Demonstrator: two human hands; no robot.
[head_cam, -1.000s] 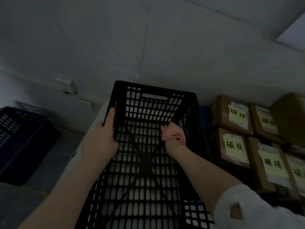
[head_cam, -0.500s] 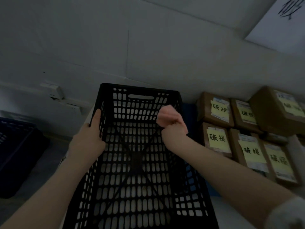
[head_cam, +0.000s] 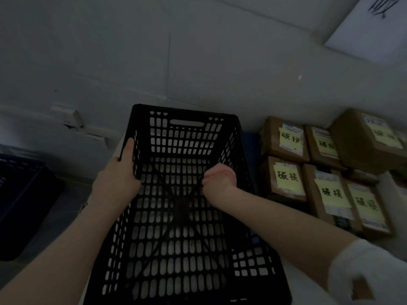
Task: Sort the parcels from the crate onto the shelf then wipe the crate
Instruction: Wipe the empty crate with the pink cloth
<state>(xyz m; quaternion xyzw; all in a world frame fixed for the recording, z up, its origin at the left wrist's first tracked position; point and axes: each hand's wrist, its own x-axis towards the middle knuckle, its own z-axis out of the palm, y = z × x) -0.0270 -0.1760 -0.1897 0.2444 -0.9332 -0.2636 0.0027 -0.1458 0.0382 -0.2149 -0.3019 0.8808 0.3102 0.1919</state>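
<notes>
No parcels lie in the crate [head_cam: 185, 111], which sits just beside the stacked parcels [head_cam: 286, 179]; wiping looks unfinished. The left hand [head_cam: 116, 183] grips its left rim; the right hand [head_cam: 218, 181] curls inside, whether around anything is unclear.

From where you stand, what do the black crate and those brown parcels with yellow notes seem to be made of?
The crate looks like moulded plastic, matte black: regular slotted holes and a formed handle slot. The parcels look like brown cardboard, dull, with squared edges; their yellow notes seem to be paper. Dim light leaves finishes uncertain.
</notes>
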